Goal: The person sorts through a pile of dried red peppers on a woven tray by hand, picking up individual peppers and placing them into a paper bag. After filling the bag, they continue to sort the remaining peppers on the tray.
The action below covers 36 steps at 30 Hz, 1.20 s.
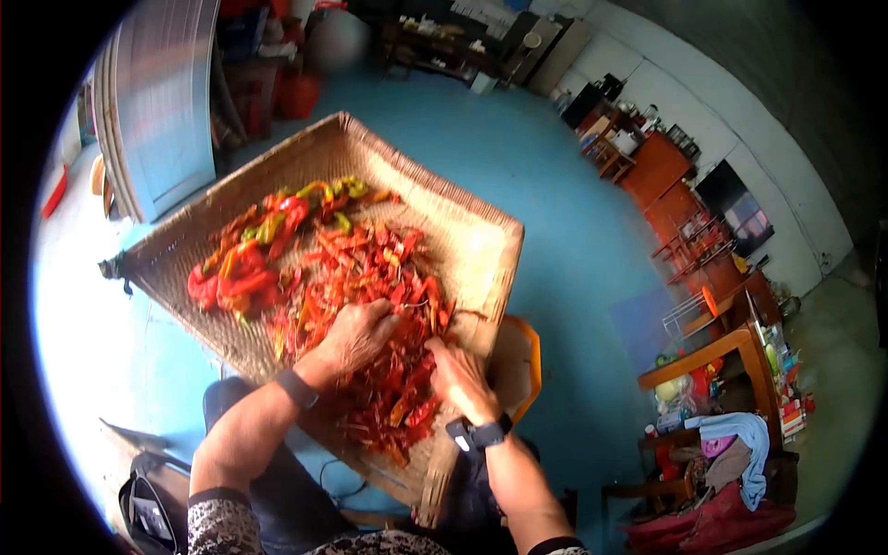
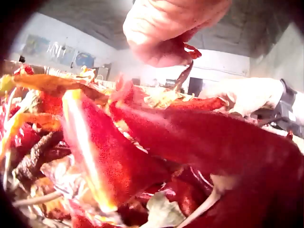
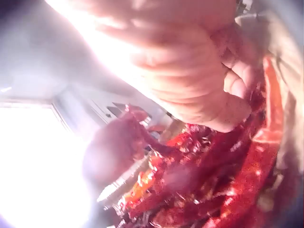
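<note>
A wide woven basket (image 1: 472, 217) is tilted over the person's lap, with a heap of dried red chili peppers (image 1: 407, 250) in its middle and near corner. The left hand (image 1: 359, 335) is above the heap with fingers curled; in the left wrist view it pinches a small dark red chili pepper (image 2: 192, 51) by its fingertips. Close by on the right, the right hand (image 1: 462, 379) reaches into the near side of the heap. Its thumb and bent fingers (image 3: 236, 83) grip red chilies there, the tips partly hidden among them.
Larger, fresher red and green peppers (image 1: 245, 268) lie along the basket's left side. A yellow-rimmed container (image 1: 527, 365) stands under the basket's right edge. Blue floor (image 1: 573, 250) stretches beyond. To the right are wooden furniture and a chair (image 1: 740, 453) heaped with clothes.
</note>
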### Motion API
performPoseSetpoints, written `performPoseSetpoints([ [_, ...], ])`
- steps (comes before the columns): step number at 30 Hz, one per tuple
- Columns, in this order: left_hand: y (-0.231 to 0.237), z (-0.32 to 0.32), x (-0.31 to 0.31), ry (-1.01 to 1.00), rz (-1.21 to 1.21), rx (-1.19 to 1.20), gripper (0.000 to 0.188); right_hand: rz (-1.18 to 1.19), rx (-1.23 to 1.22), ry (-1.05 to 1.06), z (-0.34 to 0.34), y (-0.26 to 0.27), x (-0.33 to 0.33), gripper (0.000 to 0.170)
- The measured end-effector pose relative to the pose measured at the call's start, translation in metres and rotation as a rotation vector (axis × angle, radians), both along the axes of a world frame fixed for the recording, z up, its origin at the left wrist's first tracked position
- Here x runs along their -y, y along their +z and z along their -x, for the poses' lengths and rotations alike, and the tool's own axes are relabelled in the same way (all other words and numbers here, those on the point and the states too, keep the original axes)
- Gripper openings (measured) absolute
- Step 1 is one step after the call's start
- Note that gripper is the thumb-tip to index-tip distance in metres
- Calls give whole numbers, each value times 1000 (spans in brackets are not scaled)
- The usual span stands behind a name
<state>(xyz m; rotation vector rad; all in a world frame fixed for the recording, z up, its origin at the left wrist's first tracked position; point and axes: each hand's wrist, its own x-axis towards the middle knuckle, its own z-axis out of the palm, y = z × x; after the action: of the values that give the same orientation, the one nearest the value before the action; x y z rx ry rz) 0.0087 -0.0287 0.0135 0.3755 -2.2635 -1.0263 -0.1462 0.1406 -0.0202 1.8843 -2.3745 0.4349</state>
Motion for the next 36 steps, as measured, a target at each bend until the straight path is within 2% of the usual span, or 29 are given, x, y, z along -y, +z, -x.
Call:
performPoseSetpoints([
  [2,9,-1,1,7,-188,59,18,66,274,-28,-10,25,-6,42],
  [4,12,0,-2,-10,-343,54,21,325,358,-47,-15,28,-17,38],
  [6,0,5,-3,-39,-402,50,22,386,461,-250,-22,52,-32,40],
  [8,-6,7,-3,-63,-468,57,23,672,188,-233,9,48,-41,36],
  [10,-7,8,-5,-120,-387,50,17,684,341,-423,35,40,-59,24],
  [11,-8,9,-4,-110,-312,56,17,560,224,-506,45,38,-66,24],
  [13,-10,8,-3,-152,-363,48,16,230,51,-674,49,44,-76,32],
  [16,-10,7,-7,-191,-444,33,16,359,-71,-546,43,40,-57,37],
  [18,-8,8,-7,-191,-471,20,17,328,-112,-344,37,47,-31,39],
  [20,-6,5,-4,-188,-407,16,20,235,-106,-279,33,54,-9,40],
  [22,-1,2,-1,-149,-369,52,23,151,-146,-303,45,40,1,39],
  [24,4,-1,-2,-163,-456,-24,24,67,-185,-324,54,29,9,38],
  [26,-1,-2,4,-129,-401,11,25,54,-173,-283,59,25,7,30],
  [27,-3,-2,6,-136,-425,47,25,70,-205,-290,56,26,8,20],
  [30,-2,-4,5,-134,-421,88,24,176,-166,-292,51,35,10,20],
  [33,-8,-3,2,-129,-351,74,26,123,-217,-236,63,32,13,19],
  [36,-8,-1,-4,-153,-478,62,23,98,-198,-124,67,24,9,18],
])
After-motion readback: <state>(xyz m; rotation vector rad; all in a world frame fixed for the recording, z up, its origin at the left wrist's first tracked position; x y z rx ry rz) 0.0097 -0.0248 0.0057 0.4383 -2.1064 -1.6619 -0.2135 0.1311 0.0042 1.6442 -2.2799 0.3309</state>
